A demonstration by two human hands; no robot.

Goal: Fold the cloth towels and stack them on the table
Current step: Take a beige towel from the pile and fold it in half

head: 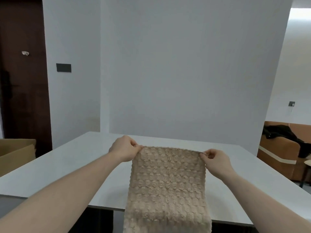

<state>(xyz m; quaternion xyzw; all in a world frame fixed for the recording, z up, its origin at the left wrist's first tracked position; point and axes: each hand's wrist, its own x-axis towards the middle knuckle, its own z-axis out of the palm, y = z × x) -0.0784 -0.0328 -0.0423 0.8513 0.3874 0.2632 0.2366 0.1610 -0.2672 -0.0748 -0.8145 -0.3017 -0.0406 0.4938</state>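
The beige towel (166, 187) hangs off the near edge of the white table (67, 165), its far corners pinched by left hand (123, 147) and right hand (217, 161), probably spreading it flat before the first fold.

Head-worn camera looks forward and down, close over the table (67, 158).

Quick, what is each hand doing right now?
Left hand: pinching the far left corner of the beige towel.
Right hand: pinching the towel's far right corner.
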